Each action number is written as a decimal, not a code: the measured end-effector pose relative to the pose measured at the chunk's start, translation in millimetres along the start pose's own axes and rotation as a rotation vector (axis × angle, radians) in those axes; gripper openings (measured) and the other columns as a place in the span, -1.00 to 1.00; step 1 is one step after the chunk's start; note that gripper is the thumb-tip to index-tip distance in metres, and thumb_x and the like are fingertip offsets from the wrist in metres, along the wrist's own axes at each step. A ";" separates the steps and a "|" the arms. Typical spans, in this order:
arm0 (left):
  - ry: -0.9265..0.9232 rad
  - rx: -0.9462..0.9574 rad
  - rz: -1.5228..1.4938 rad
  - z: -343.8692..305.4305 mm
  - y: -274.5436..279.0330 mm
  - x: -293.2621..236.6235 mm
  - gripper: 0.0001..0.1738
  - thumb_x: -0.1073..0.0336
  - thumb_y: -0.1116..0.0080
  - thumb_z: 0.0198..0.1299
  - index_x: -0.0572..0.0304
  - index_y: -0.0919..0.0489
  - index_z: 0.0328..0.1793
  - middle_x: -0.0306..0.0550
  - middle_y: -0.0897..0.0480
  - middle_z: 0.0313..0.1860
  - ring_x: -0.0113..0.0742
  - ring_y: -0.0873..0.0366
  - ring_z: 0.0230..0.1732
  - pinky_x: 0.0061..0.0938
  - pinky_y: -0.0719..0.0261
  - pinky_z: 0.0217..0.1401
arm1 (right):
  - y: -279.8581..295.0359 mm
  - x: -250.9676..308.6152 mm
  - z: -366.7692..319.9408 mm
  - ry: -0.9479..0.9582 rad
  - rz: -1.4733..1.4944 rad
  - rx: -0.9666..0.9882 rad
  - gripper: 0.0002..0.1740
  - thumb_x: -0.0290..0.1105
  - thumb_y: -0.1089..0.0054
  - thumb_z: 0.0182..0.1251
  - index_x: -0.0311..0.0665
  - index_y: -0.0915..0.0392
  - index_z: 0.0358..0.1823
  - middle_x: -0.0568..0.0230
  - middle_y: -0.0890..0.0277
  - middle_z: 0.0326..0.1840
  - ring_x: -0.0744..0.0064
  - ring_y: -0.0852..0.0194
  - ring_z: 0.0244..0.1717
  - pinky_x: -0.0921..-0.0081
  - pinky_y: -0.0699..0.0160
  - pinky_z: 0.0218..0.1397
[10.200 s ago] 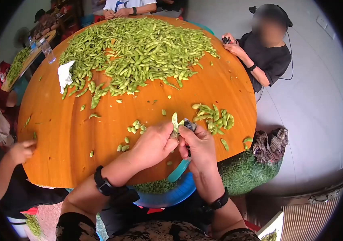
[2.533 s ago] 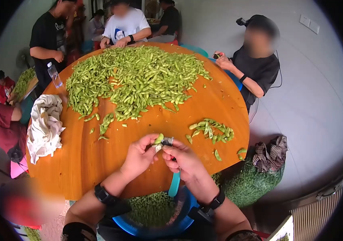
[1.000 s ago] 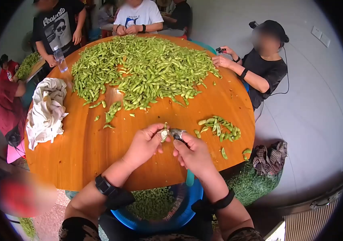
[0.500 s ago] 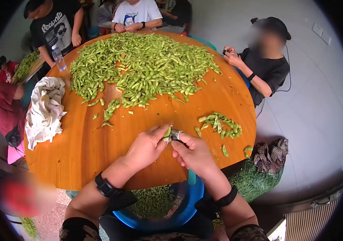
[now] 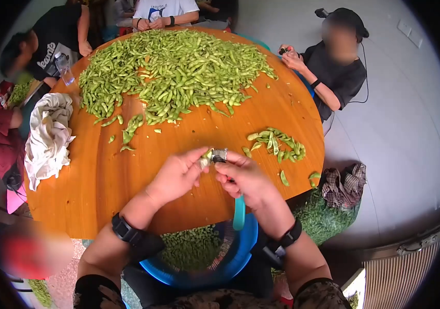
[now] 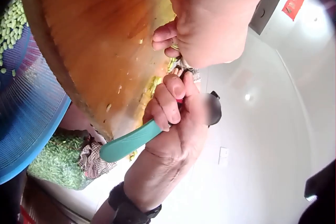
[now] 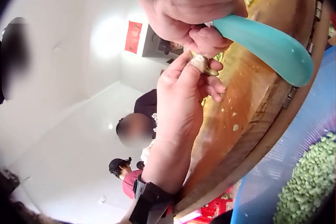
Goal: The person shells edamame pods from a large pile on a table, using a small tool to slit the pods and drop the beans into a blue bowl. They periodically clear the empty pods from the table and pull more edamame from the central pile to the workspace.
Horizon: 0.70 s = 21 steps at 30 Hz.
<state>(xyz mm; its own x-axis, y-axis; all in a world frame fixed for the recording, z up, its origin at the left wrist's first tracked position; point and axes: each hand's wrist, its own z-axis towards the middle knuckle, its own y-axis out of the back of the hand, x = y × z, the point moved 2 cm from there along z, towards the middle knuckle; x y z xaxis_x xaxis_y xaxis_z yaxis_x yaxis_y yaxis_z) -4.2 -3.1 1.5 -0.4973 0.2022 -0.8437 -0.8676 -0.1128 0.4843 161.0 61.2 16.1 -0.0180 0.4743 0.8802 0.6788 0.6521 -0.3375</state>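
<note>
My left hand [image 5: 173,176], near the middle of the frame, pinches a bean pod [image 5: 209,153] between thumb and fingertips. My right hand [image 5: 247,179], just beside it, has its fingers curled round a teal handle [image 5: 239,213], which points down toward the bottom of the frame. Below the table [image 5: 111,190] edge, at bottom centre, a blue basin [image 5: 251,239] holds a broad layer of shelled green beans [image 5: 191,247]. At lower right, a see-through sack [image 5: 328,221] bulges with small green pieces, too fine to tell what, and a checked cloth [image 5: 344,186] lies on its top. A big heap of pods [image 5: 178,72] spreads across the upper middle; a clear bottle [image 5: 65,69] stands at upper left, its contents too small to make out.
</note>
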 end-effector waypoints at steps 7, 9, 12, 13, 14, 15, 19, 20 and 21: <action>0.249 0.079 -0.699 3.5 -2.8 6.2 -0.64 0.35 0.17 0.42 0.28 -0.44 0.26 -0.27 -0.57 -0.32 -0.59 -0.46 -0.56 -0.69 -0.42 -0.56 | -7.5 8.5 -4.4 0.017 -0.102 -0.059 -0.90 -0.39 -0.06 0.36 -0.16 -0.55 -0.20 0.53 -0.29 -0.60 0.75 -0.11 -0.74 0.71 0.02 -0.75; 0.134 -0.018 -0.361 3.5 -5.0 3.4 -0.65 0.34 0.19 0.41 0.30 -0.45 0.22 -0.26 -0.58 -0.34 -0.58 -0.48 -0.55 -0.69 -0.41 -0.56 | -18.4 3.6 -3.6 0.141 -0.238 -0.170 -0.88 -0.39 -0.05 0.36 -0.19 -0.57 -0.24 0.54 -0.28 -0.64 0.78 -0.13 -0.73 0.71 -0.03 -0.74; 0.183 -0.086 -0.294 1.4 -1.5 -9.7 -0.64 0.38 0.21 0.34 0.31 -0.49 0.17 -0.21 -0.60 -0.39 -0.52 -0.51 -0.50 -0.60 -0.48 -0.50 | -22.3 4.1 -1.3 0.100 -0.198 -0.224 -0.86 -0.40 -0.04 0.39 -0.22 -0.57 -0.15 0.53 -0.30 -0.60 0.78 -0.13 -0.74 0.73 -0.01 -0.74; 0.184 -0.089 -0.292 0.9 -1.6 -9.4 -0.64 0.38 0.21 0.34 0.31 -0.49 0.17 -0.21 -0.60 -0.39 -0.52 -0.51 -0.50 -0.60 -0.48 -0.50 | -23.2 2.2 -0.1 0.100 -0.198 -0.221 -0.86 -0.40 -0.04 0.39 -0.22 -0.57 -0.15 0.53 -0.30 -0.60 0.78 -0.13 -0.74 0.73 -0.01 -0.74; 0.206 -0.094 -0.294 1.4 -1.9 -7.6 -0.65 0.38 0.22 0.34 0.32 -0.48 0.15 -0.19 -0.60 -0.36 -0.51 -0.52 -0.49 -0.58 -0.48 -0.50 | -22.9 -0.1 1.5 0.132 -0.195 -0.225 -0.86 -0.40 -0.05 0.39 -0.22 -0.57 -0.16 0.53 -0.30 -0.60 0.77 -0.13 -0.75 0.73 -0.01 -0.75; 0.228 -0.099 -0.295 2.1 -1.5 -6.2 -0.66 0.38 0.22 0.33 0.32 -0.48 0.13 -0.16 -0.61 -0.34 -0.50 -0.53 -0.47 -0.57 -0.49 -0.49 | -23.3 -0.8 2.3 0.165 -0.193 -0.229 -0.87 -0.40 -0.05 0.39 -0.22 -0.58 -0.16 0.52 -0.30 -0.60 0.77 -0.13 -0.75 0.72 -0.01 -0.75; 0.346 -0.092 -0.445 2.9 0.6 1.3 -0.70 0.37 0.22 0.34 0.31 -0.48 0.05 -0.14 -0.59 -0.31 -0.50 -0.52 -0.47 -0.59 -0.46 -0.50 | -28.0 1.1 2.0 0.179 -0.151 -0.247 -0.89 -0.42 -0.06 0.37 -0.20 -0.58 -0.22 0.54 -0.29 -0.63 0.79 -0.08 -0.76 0.71 0.02 -0.76; 0.363 -0.067 -0.528 4.4 -2.8 9.4 -0.73 0.37 0.22 0.34 0.30 -0.48 0.02 -0.16 -0.57 -0.33 -0.51 -0.48 -0.49 -0.61 -0.43 -0.51 | -27.4 -0.2 1.4 0.177 -0.133 -0.244 -0.89 -0.42 -0.06 0.38 -0.20 -0.57 -0.22 0.53 -0.29 -0.63 0.79 -0.08 -0.76 0.70 0.02 -0.76; 0.378 -0.040 -0.611 4.9 -4.6 13.1 -0.75 0.37 0.21 0.34 0.29 -0.48 -0.02 -0.18 -0.54 -0.35 -0.53 -0.45 -0.50 -0.64 -0.39 -0.51 | -26.7 -1.2 0.8 0.175 -0.115 -0.242 -0.89 -0.41 -0.05 0.38 -0.20 -0.57 -0.22 0.53 -0.29 -0.62 0.78 -0.07 -0.77 0.70 0.02 -0.77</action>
<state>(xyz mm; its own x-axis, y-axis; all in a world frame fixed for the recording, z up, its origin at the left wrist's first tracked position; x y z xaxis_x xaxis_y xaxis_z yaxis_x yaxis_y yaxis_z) -6.7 4.8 -10.6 0.1165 -0.1097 -0.9871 -0.9869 -0.1241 -0.1027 142.3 43.7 23.9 0.0078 0.2831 0.9591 0.8347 0.5262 -0.1621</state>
